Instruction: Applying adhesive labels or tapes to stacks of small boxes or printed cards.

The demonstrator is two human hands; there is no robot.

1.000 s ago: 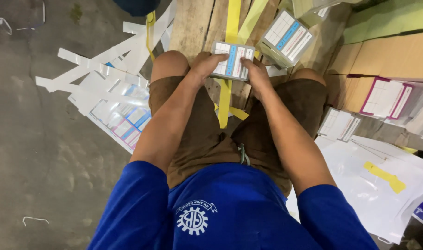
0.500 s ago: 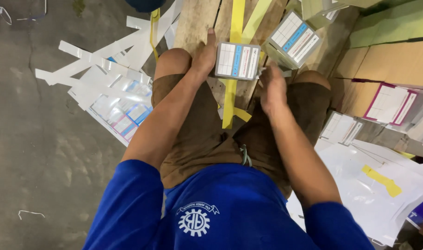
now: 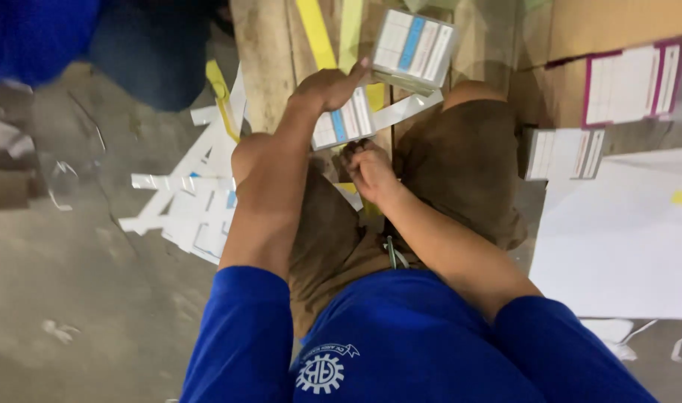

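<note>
- White with a blue stripe, the small pack [image 3: 344, 123] sits between the person's knees, in front of a wooden plank [image 3: 262, 67]; its left end is covered by the left hand [image 3: 326, 88].
- Its face shows pale panels split by thin dark lines, tilted a little up to the right; the print is too blurred to make out.
- Left hand: fingers curl down over the pack's upper left edge, the index finger stretched out toward a second pack [image 3: 414, 46]; the fingertips pressing the pack are hidden behind the knuckles.
- Right hand [image 3: 369, 166]: loosely fisted just below the pack, near its lower edge; whether it touches the pack or pinches anything cannot be told.
- Second pack, same white and blue, lies higher up, tilted, its top edge cut off by the frame.
- Yellow straps [image 3: 316, 33] run up the plank and vanish at the top.
- White strips [image 3: 184, 201] lie scattered on the grey floor [image 3: 72, 298], partly hidden by the left arm.
- Cardboard boxes [image 3: 617, 30] at right are cut by the frame; pink-edged labels [image 3: 628, 83] on them are unreadable.
- Another person's blue clothing [image 3: 35, 33] shows at top left, mostly out of view.
</note>
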